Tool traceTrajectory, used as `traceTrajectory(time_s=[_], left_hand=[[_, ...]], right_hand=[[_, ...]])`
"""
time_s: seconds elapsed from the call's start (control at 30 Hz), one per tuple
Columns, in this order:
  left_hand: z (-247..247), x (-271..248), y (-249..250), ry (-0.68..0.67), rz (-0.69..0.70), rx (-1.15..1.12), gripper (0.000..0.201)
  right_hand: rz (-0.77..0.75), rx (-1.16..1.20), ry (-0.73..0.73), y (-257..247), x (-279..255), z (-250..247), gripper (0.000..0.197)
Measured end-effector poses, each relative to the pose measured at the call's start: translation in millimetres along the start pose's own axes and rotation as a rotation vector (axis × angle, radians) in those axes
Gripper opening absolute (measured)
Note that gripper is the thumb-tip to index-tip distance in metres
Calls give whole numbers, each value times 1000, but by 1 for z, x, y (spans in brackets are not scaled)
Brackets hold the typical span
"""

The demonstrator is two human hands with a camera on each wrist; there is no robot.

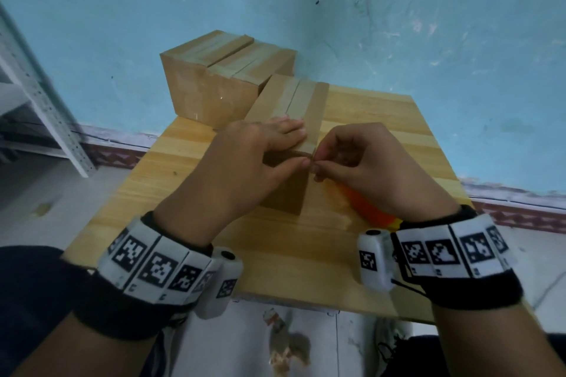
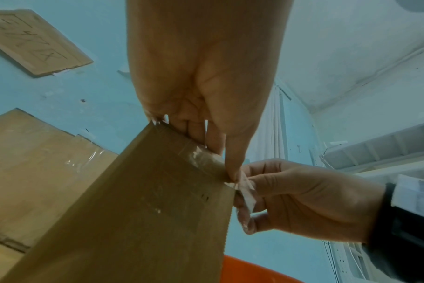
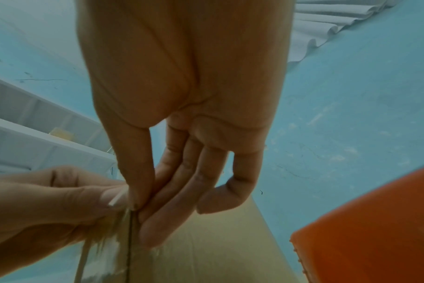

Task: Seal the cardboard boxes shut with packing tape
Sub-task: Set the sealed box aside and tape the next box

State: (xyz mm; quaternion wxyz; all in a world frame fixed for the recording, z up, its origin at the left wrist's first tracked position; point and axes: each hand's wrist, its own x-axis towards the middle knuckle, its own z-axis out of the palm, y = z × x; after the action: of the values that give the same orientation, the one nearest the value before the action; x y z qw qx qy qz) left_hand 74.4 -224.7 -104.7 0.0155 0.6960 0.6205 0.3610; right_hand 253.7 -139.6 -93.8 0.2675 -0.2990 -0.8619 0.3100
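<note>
A narrow cardboard box [image 1: 315,113] lies lengthwise in the middle of the wooden table [image 1: 382,138], with a clear tape strip [image 1: 288,98] along its top seam. My left hand [image 1: 298,145] lies on the near end of its top with straight fingers. Its thumb [image 2: 232,162] presses the tape onto the near face at the right corner. My right hand [image 1: 318,167] pinches the loose tape end [image 2: 246,189] between thumb and forefinger, right at that corner. A larger taped box [image 1: 211,86] stands behind, at the table's far left.
An orange tape dispenser [image 1: 370,211] lies on the table under my right wrist, close to the narrow box. A blue wall rises behind the table. A grey metal shelf [image 1: 46,107] stands on the left. My knees are below the table's near edge.
</note>
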Motion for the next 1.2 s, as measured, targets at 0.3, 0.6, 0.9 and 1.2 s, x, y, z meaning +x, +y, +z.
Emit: traceTrajectory(time_s=[0.3,0.6,0.9,1.2], left_hand=[[-7,0,-8,-90,82,80,55],[-9,-1,-7,-92,56,57,70],[-5,5,-6,-28,9,44,46],[-31,0,-11,-211,-83,-222,70]], right_hand=[[-26,24,89,-8,-3,7,15],[-8,-141,196,-8,-5,12,25],[28,14,-43,-4,-4,11,29],[85,-197,-37,1,-3,18,21]])
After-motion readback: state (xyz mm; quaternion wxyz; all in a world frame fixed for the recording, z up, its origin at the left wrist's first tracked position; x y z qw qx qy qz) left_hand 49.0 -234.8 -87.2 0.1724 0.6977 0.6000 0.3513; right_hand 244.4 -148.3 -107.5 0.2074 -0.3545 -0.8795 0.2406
